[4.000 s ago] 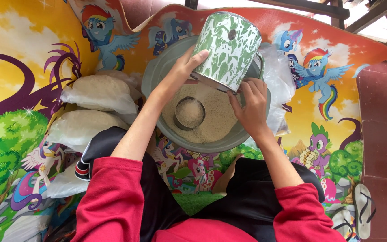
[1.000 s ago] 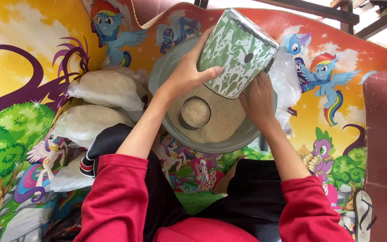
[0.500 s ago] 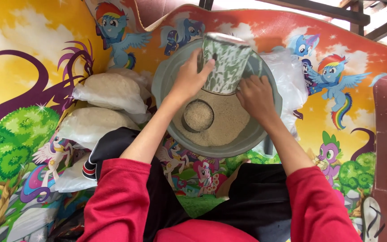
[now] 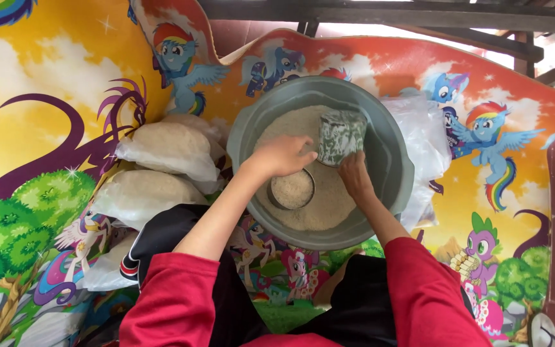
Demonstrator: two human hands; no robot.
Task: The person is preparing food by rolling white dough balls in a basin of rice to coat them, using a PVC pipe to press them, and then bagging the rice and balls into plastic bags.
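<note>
Both hands are down inside the grey basin (image 4: pixel 393 193), which sits on a colourful cartoon mat (image 4: pixel 46 109) and is part-filled with pale rice (image 4: pixel 290 125). The green-and-white patterned cup (image 4: pixel 342 136) is in the basin's far half, tipped over with its mouth low against the grain. The left hand (image 4: pixel 284 156) comes in from the basin's near-left rim, its fingers (image 4: pixel 305 151) curled against the cup's left side. The right hand (image 4: pixel 356 177) sits just nearer than the cup, fingers closed on its lower edge; how far they wrap round I cannot tell, the cup hides them. So the cup is gripped between the two hands, touching the rice.

Just below the left hand, in the basin's near-left part, a small round tin (image 4: pixel 291 189) stands upright in the rice, itself full of grain to its rim, apart from the cup.

Left of the basin lie two filled clear bags of rice (image 4: pixel 168 148), one stacked nearer than the other, touching each other and close against the basin's wall. Right of the basin, crumpled clear plastic (image 4: pixel 426 138) is pressed against its rim. Red sleeves (image 4: pixel 175 295) and dark trousers fill the ground nearest the basin's near edge
</note>
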